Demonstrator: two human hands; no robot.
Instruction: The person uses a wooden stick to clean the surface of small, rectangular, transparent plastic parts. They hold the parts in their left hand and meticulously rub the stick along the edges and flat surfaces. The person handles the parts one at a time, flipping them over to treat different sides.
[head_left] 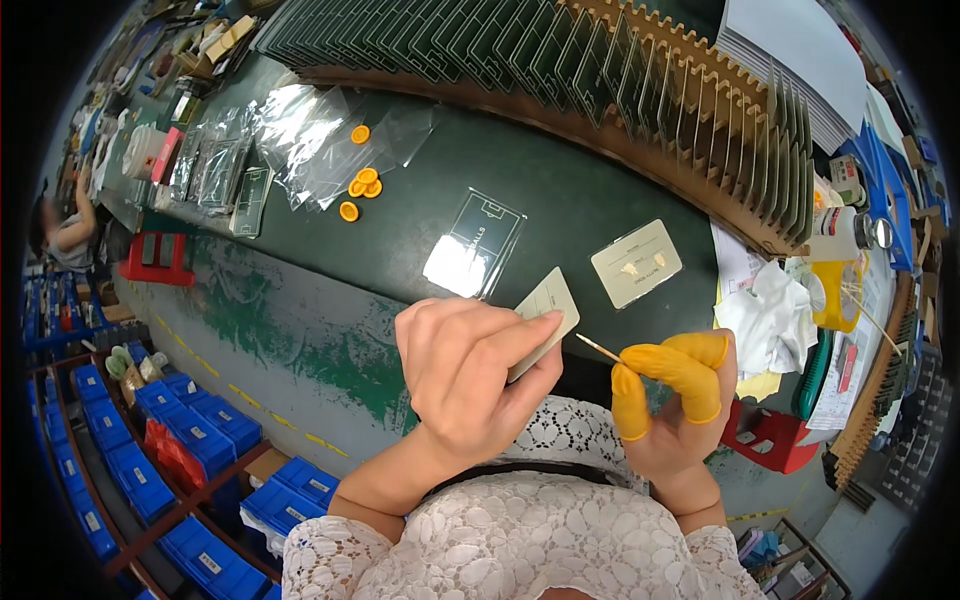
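My left hand (470, 365) grips a cream card (551, 292) with rounded corners, tilted up over the table's near edge. Yellow rubber finger cots cover several fingers of my right hand (682, 400). Between its covered fingertips is a thin stick (598, 347) with a pale tip, pointing toward the card; the tip appears close to the card's edge, though whether it touches I cannot tell. Beyond, another cream card (636, 262) with small gold-coloured marks lies on the dark green table (400, 240). Left of it is a dark green card (476, 245) with white lines, glare across its lower part.
Along the back, a slotted brown rack (560, 112) holds many upright dark cards. Orange rolled finger cots (365, 184) and clear plastic bags (345, 130) lie at left. White crumpled cloth (768, 315), yellow tape (838, 295) and a bottle (840, 235) are at right. Blue bins (212, 560) stand lower left.
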